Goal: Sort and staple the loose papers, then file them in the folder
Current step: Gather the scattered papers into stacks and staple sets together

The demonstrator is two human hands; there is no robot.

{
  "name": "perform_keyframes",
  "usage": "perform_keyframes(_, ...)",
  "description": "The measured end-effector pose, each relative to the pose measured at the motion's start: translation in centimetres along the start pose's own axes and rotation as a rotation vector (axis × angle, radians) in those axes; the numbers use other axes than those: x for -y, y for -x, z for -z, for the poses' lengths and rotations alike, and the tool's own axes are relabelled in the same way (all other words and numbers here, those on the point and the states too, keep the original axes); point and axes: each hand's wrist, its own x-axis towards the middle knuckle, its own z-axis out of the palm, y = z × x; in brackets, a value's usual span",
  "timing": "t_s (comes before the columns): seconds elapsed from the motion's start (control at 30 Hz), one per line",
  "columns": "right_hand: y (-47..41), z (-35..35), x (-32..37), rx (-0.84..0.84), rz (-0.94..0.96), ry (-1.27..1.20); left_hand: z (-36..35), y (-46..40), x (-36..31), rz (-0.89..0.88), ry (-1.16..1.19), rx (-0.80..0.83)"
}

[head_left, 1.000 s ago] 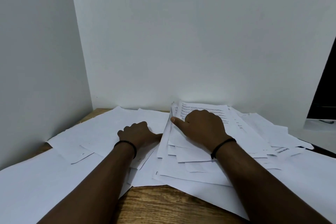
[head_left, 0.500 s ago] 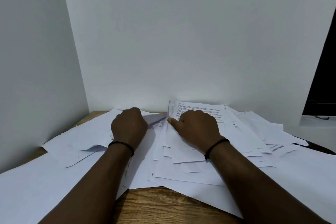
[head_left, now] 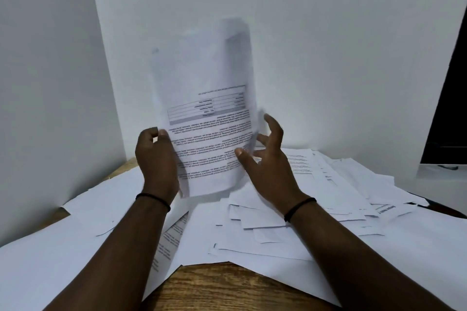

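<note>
Now:
- left hand (head_left: 156,159) grips a printed sheet (head_left: 209,118) by its left edge, held upright, text upside down.
- right hand (head_left: 267,159), fingers spread, touches the sheet's right edge.
- loose papers (head_left: 316,197) cover the wooden table (head_left: 227,285) below.

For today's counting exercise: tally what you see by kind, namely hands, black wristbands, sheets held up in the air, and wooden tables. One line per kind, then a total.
Hands: 2 (left hand, right hand)
Black wristbands: 2 ()
Sheets held up: 1 (printed sheet)
Wooden tables: 1 ()
Total: 6
</note>
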Motion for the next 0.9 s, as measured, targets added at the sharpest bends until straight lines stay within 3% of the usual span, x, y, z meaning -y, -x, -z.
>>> perform_keyframes(0.1, -0.1, 0.2, 0.1, -0.039, 0.085, -0.087, 0.3, -0.2, 1.3, 0.139, 0.004, 0.084)
perform_keyframes(0.23, -0.5, 0.6, 0.4, -0.116, 0.168, -0.136, 0.9, -0.7, 2.4, 0.195, -0.114, 0.21)
perform_keyframes(0.43, -0.6, 0.8, -0.2, -0.091, -0.002, -0.03, 1.4, -0.4, 2.1, 0.32, -0.159, 0.376)
perform_keyframes(0.57, -0.9, 1.5, -0.6, -0.026, -0.032, 0.04, 2.1, -0.6, 1.9, 0.429, -0.005, 0.406)
perform_keyframes(0.7, -0.9, 1.4, -0.4, -0.075, -0.121, -0.025, 2.9, -1.0, 1.1, 0.698, 0.463, 0.494)
perform_keyframes(0.83, -1.7, 1.2, -0.1, -0.16, -0.354, -0.39, 2.8, -1.1, 1.0, 0.677, 0.837, 0.577)
perform_keyframes(0.9, -1.6, 1.3, 0.4, -0.161, -0.389, -0.57, 2.1, -0.5, 1.6, 0.737, 0.759, 0.656)
